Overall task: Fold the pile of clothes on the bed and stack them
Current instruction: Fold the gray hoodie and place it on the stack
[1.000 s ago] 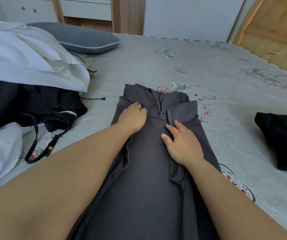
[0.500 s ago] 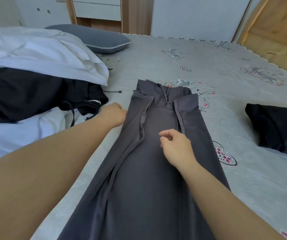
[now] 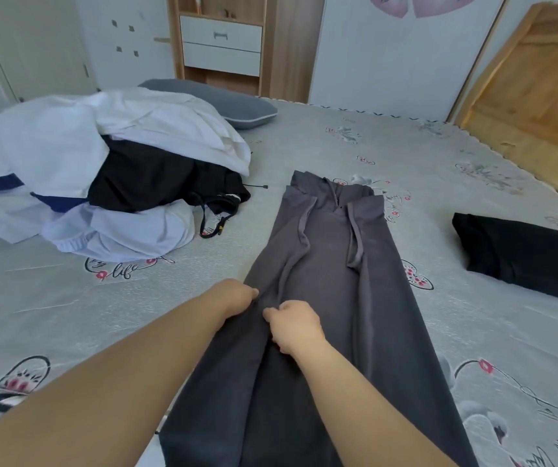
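Left hand (image 3: 237, 295) and right hand (image 3: 293, 326) are sitting close together, just short of touching, low of centre. Both are gripping the grey trousers (image 3: 331, 298) with curled fingers, bunching a lengthwise ridge of cloth along the garment's left edge. Fingertips are hiding in the fabric; knuckles showing.

Trousers are lying flat on the patterned bedsheet (image 3: 136, 315), running from 6 o'clock up toward 12 o'clock, waistband end farthest from the person, side edges folding inward near the top.

At 10 o'clock from the hands, the unfolded pile of clothes (image 3: 109, 183) is heaping up: white pieces on top, black in the middle, pale blue at the bottom. A black strap is trailing out of its near side.

At 3 o'clock, well apart from the trousers, a folded black garment (image 3: 520, 251) is resting on the sheet.

Beyond the pile, at 11 o'clock, a grey pillow (image 3: 230, 102) is lying near the wooden drawer unit (image 3: 222, 45).
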